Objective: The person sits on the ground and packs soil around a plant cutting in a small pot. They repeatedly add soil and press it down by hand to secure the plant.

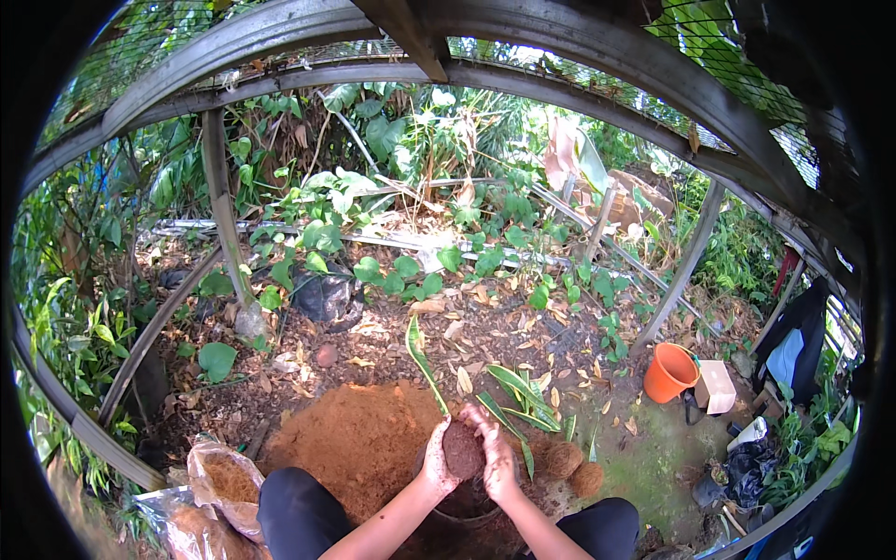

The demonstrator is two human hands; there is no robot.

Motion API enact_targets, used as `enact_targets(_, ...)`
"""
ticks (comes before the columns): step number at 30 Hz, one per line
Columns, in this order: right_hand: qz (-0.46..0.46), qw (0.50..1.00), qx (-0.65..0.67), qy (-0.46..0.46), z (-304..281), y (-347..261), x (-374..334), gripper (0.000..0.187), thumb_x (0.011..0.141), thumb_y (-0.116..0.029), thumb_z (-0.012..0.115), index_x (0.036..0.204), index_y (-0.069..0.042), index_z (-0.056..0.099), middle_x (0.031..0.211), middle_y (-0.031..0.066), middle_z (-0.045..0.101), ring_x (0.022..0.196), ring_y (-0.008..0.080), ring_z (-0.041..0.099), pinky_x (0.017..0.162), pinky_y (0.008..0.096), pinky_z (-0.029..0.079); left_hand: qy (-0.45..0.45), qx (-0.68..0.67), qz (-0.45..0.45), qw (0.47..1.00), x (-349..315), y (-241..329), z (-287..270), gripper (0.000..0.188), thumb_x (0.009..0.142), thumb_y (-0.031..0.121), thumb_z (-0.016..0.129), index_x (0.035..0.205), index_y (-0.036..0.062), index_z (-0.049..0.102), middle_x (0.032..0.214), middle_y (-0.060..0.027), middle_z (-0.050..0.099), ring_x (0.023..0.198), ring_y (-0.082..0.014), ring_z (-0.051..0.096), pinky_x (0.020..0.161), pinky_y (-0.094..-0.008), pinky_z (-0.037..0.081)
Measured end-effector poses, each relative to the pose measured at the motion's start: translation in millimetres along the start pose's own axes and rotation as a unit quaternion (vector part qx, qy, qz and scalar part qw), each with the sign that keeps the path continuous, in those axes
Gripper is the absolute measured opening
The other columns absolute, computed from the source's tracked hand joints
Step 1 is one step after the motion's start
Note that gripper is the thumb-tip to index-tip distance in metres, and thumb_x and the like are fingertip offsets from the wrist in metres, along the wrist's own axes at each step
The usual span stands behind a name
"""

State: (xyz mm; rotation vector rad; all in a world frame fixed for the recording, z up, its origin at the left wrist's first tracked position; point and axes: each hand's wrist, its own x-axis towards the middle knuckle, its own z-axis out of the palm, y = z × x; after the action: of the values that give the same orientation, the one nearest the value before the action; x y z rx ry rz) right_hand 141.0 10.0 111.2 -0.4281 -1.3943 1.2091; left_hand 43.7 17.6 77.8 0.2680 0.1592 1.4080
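Observation:
A dark brown ball of soil [464,450] sits between my two hands, above a dark round container [457,515] between my knees. My left hand [437,457] is closed around its left side. Against the right side and top of the ball my soil-covered right hand [497,459] curves its fingers. From the top of the ball, by my left fingertips, a long yellow-edged snake plant leaf [418,357] rises and leans left. Several cut snake plant leaves [525,397] lie just beyond my right hand. The container's inside is mostly hidden by my hands and forearms.
A wide mound of reddish-brown loose fibre [350,439] lies ahead on the left. Round fibrous balls [586,479] sit at right. Open plastic bags [224,481] stand by my left knee. Farther right are an orange bucket [668,373] and a cardboard box [716,386]. Metal frame bars arch overhead.

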Motion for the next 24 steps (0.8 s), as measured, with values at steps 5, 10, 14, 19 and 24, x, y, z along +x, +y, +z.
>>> enact_targets(5, -0.003, 0.999, -0.043, 0.029, -9.1, -2.9, 6.0, 0.054, 0.098, -0.038, 0.043, 0.132, 0.004, 0.046, 0.137, 0.0131, 0.047, 0.130, 0.0212, 0.041, 0.111, 0.0370, 0.026, 0.025, 0.130, -0.001, 0.991, -2.1, 8.0, 6.6, 0.043, 0.093, 0.039, 0.048, 0.129, 0.0154, 0.047, 0.135, -0.0088, 0.049, 0.123, -0.0286, 0.046, 0.105, -0.0490, 0.035)
enact_targets(10, 0.018, 0.988, 0.031, 0.151, -4.4, -0.2, -8.8, 0.044, 0.098, -0.030, 0.046, 0.126, 0.002, 0.054, 0.135, 0.0127, 0.051, 0.129, 0.0214, 0.043, 0.110, 0.0340, 0.026, 0.018, 0.067, -0.006, 0.998, -17.8, 6.9, 11.7, 0.041, 0.094, 0.036, 0.047, 0.128, 0.0127, 0.048, 0.135, -0.0129, 0.048, 0.120, -0.0334, 0.049, 0.101, -0.0497, 0.040)
enact_targets(14, -0.001, 0.990, -0.142, 0.011, 7.7, 9.4, -22.1, 0.049, 0.098, -0.035, 0.042, 0.120, 0.006, 0.056, 0.130, 0.0167, 0.053, 0.124, 0.0246, 0.048, 0.105, 0.0381, 0.036, 0.084, 0.117, 0.033, 0.989, -32.0, 11.2, 15.4, 0.049, 0.092, 0.043, 0.045, 0.122, 0.0043, 0.051, 0.126, -0.0152, 0.055, 0.110, -0.0293, 0.056, 0.100, -0.0454, 0.041)
enact_targets(19, 0.127, 0.941, 0.278, 0.142, 15.5, 18.3, -38.4, 0.058, 0.098, -0.043, 0.034, 0.128, 0.005, 0.051, 0.136, 0.0142, 0.048, 0.131, 0.0238, 0.039, 0.112, 0.0373, 0.024, 0.098, 0.056, 0.039, 0.993, -57.0, 3.2, 17.5, 0.051, 0.091, 0.046, 0.047, 0.121, 0.0047, 0.053, 0.117, -0.0136, 0.060, 0.110, -0.0284, 0.057, 0.098, -0.0428, 0.042)
enact_targets(24, 0.054, 0.980, -0.169, 0.090, 29.6, 4.4, -47.2, 0.056, 0.096, -0.043, 0.044, 0.137, -0.005, 0.045, 0.150, 0.0164, 0.030, 0.142, 0.0308, 0.017, 0.114, 0.0413, 0.011, 0.059, 0.013, 0.025, 0.998, -58.6, -1.5, 10.6, 0.042, 0.092, 0.038, 0.050, 0.116, 0.0044, 0.057, 0.117, -0.0132, 0.061, 0.106, -0.0270, 0.060, 0.095, -0.0395, 0.046)
